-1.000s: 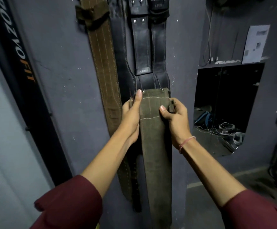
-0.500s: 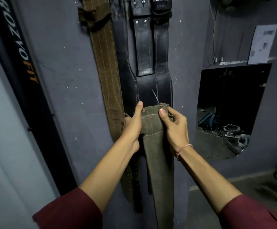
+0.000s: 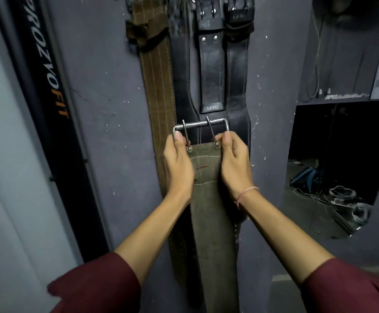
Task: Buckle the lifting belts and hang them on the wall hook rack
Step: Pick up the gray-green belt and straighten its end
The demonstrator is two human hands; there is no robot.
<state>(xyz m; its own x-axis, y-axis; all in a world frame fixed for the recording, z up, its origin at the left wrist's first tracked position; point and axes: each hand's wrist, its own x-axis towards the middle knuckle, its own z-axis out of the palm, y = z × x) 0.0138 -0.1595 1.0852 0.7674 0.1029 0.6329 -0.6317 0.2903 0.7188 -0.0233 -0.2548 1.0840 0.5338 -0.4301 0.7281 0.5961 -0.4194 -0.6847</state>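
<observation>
Gym storage corner: lifting belts on wall, fitness banner.

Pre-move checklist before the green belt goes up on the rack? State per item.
1. Left hand grips green belt top: ok.
2. Right hand grips other edge: ok.
3. Buckle frame clear above hands: ok.
4. Belt buckled into loop: cannot tell; both prongs look unthreaded.
5. Free hook on rack: cannot tell, out of frame.
6. Black belts and brown belt already hung: ok.

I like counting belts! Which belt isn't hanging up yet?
The green belt, gripped by both hands below its metal buckle; the brown and black ones already hang.
</observation>
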